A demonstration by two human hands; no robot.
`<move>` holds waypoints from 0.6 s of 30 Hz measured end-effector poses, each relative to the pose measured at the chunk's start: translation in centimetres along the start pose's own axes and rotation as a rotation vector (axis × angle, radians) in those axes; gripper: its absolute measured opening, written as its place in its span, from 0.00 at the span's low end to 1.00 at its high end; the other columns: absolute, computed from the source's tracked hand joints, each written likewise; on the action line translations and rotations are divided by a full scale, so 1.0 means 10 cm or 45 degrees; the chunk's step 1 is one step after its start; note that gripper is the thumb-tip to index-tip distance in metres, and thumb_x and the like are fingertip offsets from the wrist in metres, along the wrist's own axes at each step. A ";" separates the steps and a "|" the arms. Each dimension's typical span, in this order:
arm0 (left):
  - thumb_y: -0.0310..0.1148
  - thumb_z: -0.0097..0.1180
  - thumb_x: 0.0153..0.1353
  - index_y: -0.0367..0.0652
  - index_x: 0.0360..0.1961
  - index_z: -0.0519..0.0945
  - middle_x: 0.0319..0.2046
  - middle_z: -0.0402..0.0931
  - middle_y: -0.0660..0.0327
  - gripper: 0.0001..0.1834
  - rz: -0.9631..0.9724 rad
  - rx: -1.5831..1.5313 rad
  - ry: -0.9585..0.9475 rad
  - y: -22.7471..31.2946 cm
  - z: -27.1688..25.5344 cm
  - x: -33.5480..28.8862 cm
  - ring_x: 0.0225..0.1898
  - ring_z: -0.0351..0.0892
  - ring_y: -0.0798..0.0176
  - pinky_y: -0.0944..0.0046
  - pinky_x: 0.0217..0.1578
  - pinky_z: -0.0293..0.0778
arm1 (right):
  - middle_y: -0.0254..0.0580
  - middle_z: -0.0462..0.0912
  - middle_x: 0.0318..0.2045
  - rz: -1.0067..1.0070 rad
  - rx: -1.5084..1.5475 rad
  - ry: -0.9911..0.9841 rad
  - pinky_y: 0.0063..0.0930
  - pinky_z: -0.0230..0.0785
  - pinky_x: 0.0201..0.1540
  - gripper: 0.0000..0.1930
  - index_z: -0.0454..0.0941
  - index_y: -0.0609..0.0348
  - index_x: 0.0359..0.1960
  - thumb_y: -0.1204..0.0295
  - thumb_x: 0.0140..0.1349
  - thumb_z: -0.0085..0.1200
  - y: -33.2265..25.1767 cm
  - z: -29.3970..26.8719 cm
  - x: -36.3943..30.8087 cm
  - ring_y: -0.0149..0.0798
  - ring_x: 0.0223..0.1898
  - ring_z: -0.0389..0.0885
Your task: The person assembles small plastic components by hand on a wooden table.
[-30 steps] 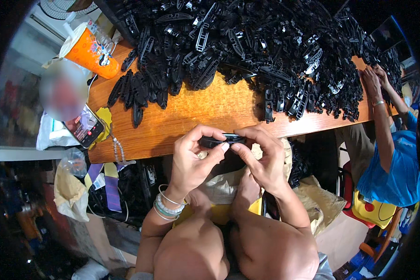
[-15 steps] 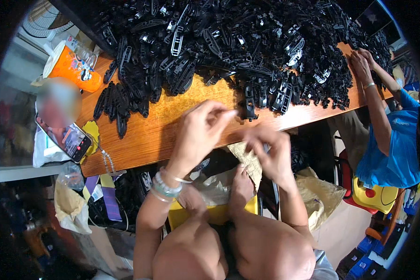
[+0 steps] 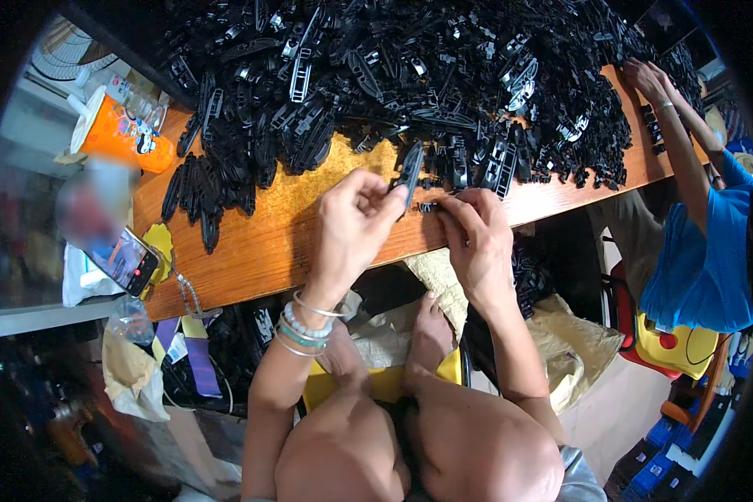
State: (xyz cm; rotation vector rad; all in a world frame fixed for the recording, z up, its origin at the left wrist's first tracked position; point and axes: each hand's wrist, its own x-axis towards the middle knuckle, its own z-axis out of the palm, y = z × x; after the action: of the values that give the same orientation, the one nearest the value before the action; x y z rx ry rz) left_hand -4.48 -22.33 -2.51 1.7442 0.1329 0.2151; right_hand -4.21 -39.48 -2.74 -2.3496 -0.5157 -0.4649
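Note:
My left hand, with bracelets at its wrist, pinches a long black plastic part with a pointed end, tilted up above the front of the wooden table. Close beside it, my right hand has thumb and fingertips drawn together. A small black piece shows at those fingertips; whether it is gripped or only touched, I cannot tell. Just beyond my hands are a few more black parts. Farther back lies a large heap of black plastic parts.
An orange cup and a phone are at the left. At the right, a co-worker in blue reaches both hands toward the heap. Under the table lie crumpled paper and a yellow stool.
My left hand, with no part visible in it earlier, now holds the long black part upright. My right hand has moved up to the table edge. The co-worker's hands have shifted slightly away.

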 end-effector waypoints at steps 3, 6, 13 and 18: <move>0.21 0.60 0.56 0.33 0.35 0.74 0.28 0.77 0.60 0.08 -0.105 -0.325 0.050 -0.01 -0.11 -0.14 0.25 0.75 0.75 0.76 0.27 0.72 | 0.45 0.76 0.34 -0.117 0.037 0.060 0.35 0.71 0.36 0.10 0.77 0.64 0.35 0.82 0.50 0.58 0.06 0.05 -0.03 0.47 0.34 0.76; 0.18 0.59 0.55 0.33 0.38 0.73 0.31 0.78 0.60 0.10 -0.092 -0.335 0.024 -0.01 -0.25 -0.26 0.31 0.77 0.74 0.76 0.31 0.73 | 0.45 0.77 0.34 -0.237 0.145 0.100 0.34 0.70 0.35 0.11 0.75 0.64 0.33 0.86 0.47 0.59 0.11 0.08 -0.07 0.47 0.33 0.75; 0.17 0.60 0.54 0.33 0.42 0.76 0.36 0.77 0.62 0.14 -0.150 -0.327 -0.052 -0.03 -0.36 -0.39 0.35 0.76 0.74 0.75 0.34 0.73 | 0.45 0.79 0.31 -0.095 0.442 0.154 0.29 0.70 0.34 0.12 0.77 0.65 0.32 0.89 0.45 0.58 -0.03 0.02 -0.10 0.43 0.31 0.77; 0.17 0.59 0.54 0.32 0.43 0.77 0.40 0.73 0.60 0.13 -0.006 -0.246 -0.180 0.08 -0.41 -0.42 0.38 0.76 0.72 0.75 0.34 0.74 | 0.44 0.80 0.30 -0.113 0.668 0.087 0.26 0.70 0.34 0.11 0.80 0.65 0.32 0.89 0.46 0.56 -0.17 -0.02 -0.01 0.39 0.30 0.77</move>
State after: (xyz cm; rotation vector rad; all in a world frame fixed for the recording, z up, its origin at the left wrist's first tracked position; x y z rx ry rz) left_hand -9.49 -19.42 -1.32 1.5611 0.0125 0.0968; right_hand -5.13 -38.49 -1.77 -1.8091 -0.6256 -0.3913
